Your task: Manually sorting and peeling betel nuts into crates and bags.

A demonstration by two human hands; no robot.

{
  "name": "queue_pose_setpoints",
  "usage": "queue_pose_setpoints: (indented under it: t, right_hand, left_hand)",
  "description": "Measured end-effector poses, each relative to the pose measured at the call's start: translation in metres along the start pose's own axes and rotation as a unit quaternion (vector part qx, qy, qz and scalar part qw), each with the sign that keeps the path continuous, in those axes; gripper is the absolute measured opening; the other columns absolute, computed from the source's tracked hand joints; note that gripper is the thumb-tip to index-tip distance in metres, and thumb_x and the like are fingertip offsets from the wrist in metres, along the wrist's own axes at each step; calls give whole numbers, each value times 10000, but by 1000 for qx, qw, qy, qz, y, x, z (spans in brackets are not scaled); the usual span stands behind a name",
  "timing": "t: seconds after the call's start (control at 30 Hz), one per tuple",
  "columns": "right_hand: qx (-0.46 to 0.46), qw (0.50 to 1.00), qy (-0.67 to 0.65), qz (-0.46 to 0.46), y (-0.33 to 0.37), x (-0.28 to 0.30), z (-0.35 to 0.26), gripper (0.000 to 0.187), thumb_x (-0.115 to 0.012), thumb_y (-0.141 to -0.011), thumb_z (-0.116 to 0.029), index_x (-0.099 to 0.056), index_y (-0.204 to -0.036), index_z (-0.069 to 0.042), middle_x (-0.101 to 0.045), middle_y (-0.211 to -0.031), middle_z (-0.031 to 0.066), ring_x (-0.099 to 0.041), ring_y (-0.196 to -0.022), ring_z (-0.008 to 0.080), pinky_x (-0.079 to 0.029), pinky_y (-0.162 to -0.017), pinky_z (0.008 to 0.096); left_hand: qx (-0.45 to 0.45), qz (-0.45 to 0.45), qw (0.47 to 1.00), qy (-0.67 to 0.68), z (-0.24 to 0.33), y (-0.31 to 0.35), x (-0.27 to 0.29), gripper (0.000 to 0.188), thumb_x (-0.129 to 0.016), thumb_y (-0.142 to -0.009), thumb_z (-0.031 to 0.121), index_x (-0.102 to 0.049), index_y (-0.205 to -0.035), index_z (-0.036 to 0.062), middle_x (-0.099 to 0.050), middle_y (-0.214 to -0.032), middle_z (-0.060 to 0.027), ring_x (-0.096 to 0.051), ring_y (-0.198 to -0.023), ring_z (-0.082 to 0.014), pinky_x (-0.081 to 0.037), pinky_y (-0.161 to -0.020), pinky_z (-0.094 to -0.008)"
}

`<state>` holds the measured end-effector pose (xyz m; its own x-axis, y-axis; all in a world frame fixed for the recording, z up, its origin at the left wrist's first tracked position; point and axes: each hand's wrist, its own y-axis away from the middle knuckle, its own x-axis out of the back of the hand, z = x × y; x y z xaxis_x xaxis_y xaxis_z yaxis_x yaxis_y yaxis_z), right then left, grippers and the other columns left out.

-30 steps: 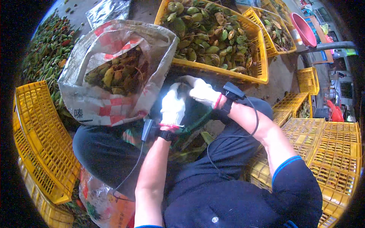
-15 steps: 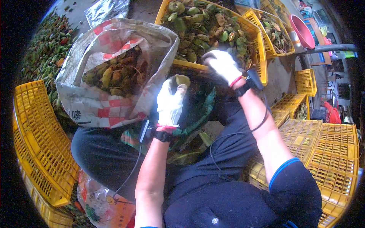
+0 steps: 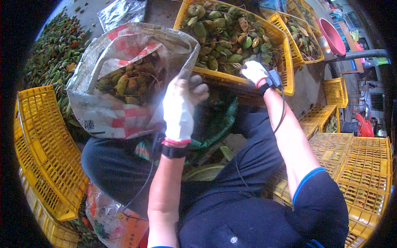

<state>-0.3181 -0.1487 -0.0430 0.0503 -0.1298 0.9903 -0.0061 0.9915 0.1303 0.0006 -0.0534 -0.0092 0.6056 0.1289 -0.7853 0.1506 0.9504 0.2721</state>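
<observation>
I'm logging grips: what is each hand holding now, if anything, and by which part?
Cannot be told: the left hand, near the white bag, is blurred; the right hand, at the yellow crate, hides any hold.

Floor (image 3: pixel 160 17): grey, smudged, small debris scattered. Landmark: white-and-red bag (image 3: pixel 99 109), upright on it. Left of bag, a broad heap (image 3: pixel 53 58) of mostly green pods, some reddish. Beyond bag, a crumpled silver sheet (image 3: pixel 120 14). Far right of bag, a yellow crate (image 3: pixel 336 91).
</observation>
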Motion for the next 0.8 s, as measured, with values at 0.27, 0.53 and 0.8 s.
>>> queue_pose_setpoints:
  t: [0.27, 0.53, 0.8]
  right_hand:
    - [135, 984, -76, 93, 47, 59, -32, 288, -611, -836, -263, -649, -1041, -65, -668, -1030, 168, -630, -970, 347, -506, -851, 427]
    - [77, 910, -403, 52, 12, 25, -9, 242, -624, -890, -152, -600, -1113, -61, -673, -1063, 139, -642, -1001, 268, -496, -890, 366]
    - [64, 788, -605, 96, 39, 95, -54, 243, -608, -953, -173, -574, -1123, -3, -686, -953, 70, -645, -899, 147, -521, -804, 286]
  left_hand:
    - [76, -12, 978, -193, -35, 30, -17, 535, -560, -976, 211, -377, -1424, -19, -597, -1213, -164, -655, -972, -241, -561, -849, -374]
    - [67, -22, 976, -204, -42, 20, -14, 516, -546, -989, 208, -381, -1421, -23, -584, -1239, -179, -648, -1002, -245, -553, -865, -370]
    - [26, -21, 983, -181, -35, 23, -5, 518, -559, -982, 194, -383, -1427, -5, -562, -1306, -183, -645, -1023, -242, -553, -871, -372]
